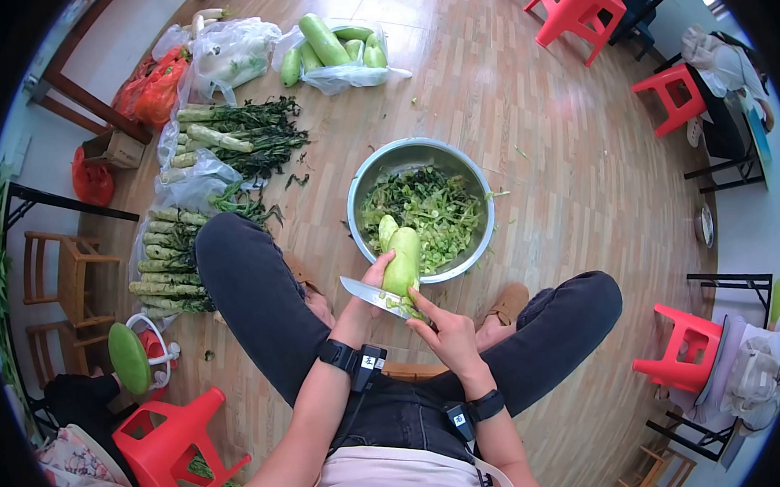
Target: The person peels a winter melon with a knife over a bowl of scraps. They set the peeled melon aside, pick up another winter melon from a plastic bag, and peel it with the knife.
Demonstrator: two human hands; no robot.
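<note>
Peeling partway | left hand (376, 278) gripped gourd (401, 259) | right hand (443, 329) closed on knife (368, 295) | peel-filled basin (422, 209) ahead | more gourds (331, 45) unpeeled beyond

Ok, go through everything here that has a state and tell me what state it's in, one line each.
Left hand: gripping the pale green gourd.
Right hand: holding the knife.
Pale green gourd: upright over the bowl, partly peeled.
Knife: blade against the gourd's lower end.
Steel bowl: on the floor, holding green peelings.
Bag of gourds: open, lying on the floor.
Red stool: upright, unoccupied.
</note>
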